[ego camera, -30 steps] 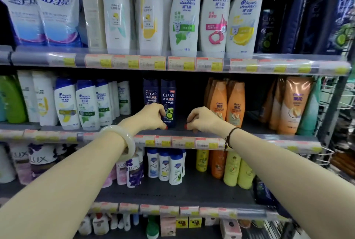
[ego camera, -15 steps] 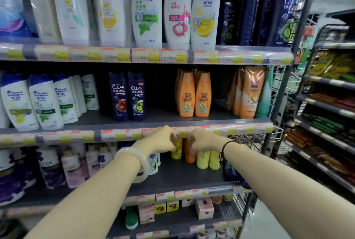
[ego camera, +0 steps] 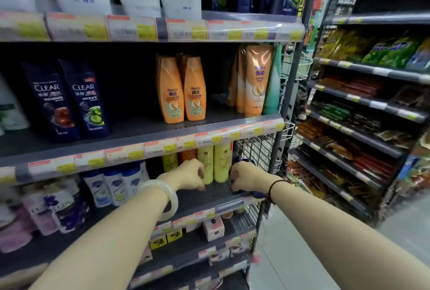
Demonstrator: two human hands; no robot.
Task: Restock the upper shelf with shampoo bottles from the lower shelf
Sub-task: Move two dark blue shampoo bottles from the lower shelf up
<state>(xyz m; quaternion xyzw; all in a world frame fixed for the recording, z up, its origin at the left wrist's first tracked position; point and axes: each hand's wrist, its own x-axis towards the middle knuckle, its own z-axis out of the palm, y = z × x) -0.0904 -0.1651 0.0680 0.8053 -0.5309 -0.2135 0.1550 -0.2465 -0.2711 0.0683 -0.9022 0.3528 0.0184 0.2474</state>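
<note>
Two yellow-green shampoo bottles [ego camera: 222, 164] stand at the right end of the lower shelf [ego camera: 209, 196], with orange and yellow ones behind them. My left hand [ego camera: 188, 174], with a pale bangle on its wrist, has its fingers curled against the lower left side of the left yellow-green bottle [ego camera: 207, 157]. My right hand [ego camera: 246, 179] is curled just right of the bottles, in front of a dark blue item [ego camera: 243, 161]. Whether either hand grips anything is unclear. On the shelf above [ego camera: 139, 131] stand two orange bottles [ego camera: 181, 94].
Two dark blue CLEAR bottles [ego camera: 67, 103] stand left on the shelf above, larger orange bottles [ego camera: 253, 80] at its right end. A wire rack [ego camera: 258, 154] closes the shelf's right side. Small white bottles [ego camera: 114, 185] stand left of my hands. A snack rack [ego camera: 363, 112] lines the aisle.
Both hands have dropped from the front edge of the orange-bottle shelf to the shelf below and moved right, to the yellow-green bottles. The view has swung right and closer.
</note>
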